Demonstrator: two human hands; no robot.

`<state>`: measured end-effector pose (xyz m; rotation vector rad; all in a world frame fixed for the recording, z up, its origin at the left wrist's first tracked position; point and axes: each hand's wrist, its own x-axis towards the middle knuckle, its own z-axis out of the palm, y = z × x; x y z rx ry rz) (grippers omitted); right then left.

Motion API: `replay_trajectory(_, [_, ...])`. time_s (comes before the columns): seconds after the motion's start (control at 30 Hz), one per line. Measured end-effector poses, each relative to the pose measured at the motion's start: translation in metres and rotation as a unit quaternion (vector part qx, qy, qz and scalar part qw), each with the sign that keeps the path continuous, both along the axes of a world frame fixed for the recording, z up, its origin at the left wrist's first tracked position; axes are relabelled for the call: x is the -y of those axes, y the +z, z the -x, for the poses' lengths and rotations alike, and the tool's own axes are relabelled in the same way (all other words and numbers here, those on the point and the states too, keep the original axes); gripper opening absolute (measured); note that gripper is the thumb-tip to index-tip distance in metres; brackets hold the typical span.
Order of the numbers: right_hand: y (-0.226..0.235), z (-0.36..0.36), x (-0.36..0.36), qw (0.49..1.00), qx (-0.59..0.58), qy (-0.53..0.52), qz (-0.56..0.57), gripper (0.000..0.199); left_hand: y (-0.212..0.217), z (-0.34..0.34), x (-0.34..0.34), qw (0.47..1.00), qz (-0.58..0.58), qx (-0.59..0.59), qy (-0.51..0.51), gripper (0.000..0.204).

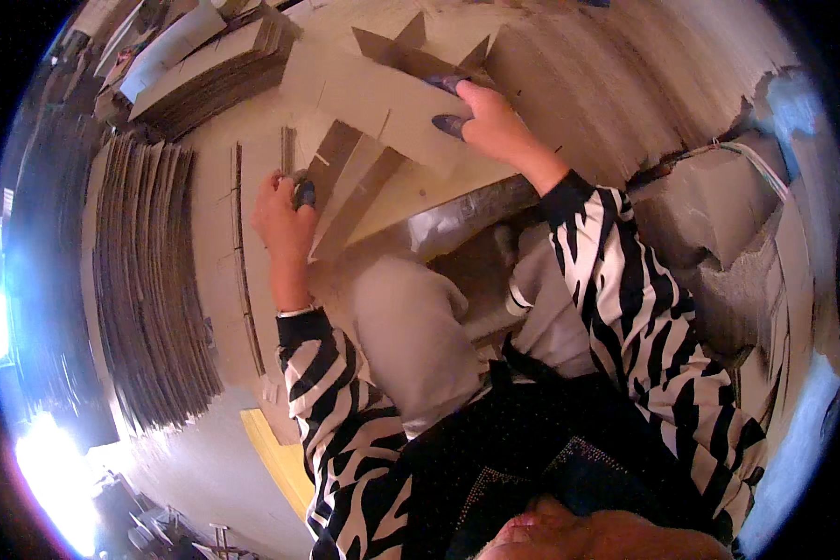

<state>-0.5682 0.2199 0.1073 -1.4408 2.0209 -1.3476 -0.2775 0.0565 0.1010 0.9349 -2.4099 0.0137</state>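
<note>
My left hand (287, 222) is closed, its fingers curled at the near end of a thin cardboard strip (287, 142) seen edge-on. A dark covering sits on its thumb, beside a slotted cardboard piece (332, 154). Another cardboard strip (364, 196) slants across the board just right of that piece. Farther off, my right hand (497, 119) has its thumb and forefinger apart, both with dark tip coverings, and nothing shows between them. Its forefinger is next to crossed cardboard dividers (411, 58) standing on edge; whether it touches them I cannot tell.
A tall row of packed cardboard sheets (149, 280) stands at the left, with another cardboard stack (219, 79) at the far left. The pale work board (336, 79) lies before my knees. Shiny tape (448, 224) covers its near edge. Brown sheets (607, 93) spread at the far right.
</note>
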Motion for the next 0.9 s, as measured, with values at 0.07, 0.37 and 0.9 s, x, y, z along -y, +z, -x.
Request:
replay_trajectory(0.07, [0.024,-0.022,-0.007,0.994,0.009,0.009,0.105,0.04,-0.003,-0.009,-0.004,0.997,-0.036,-0.063,-0.013,0.026])
replay_trajectory(0.37, [0.02,-0.047,-0.025,0.991,-0.089,0.068,-0.072,0.052,-0.009,0.015,0.006,0.979,-0.087,0.075,0.169,0.015])
replay_trajectory(0.9, [0.001,-0.068,-0.032,0.942,-0.298,0.133,-0.073,0.024,-0.003,0.042,-0.042,0.981,-0.188,0.049,-0.001,0.022])
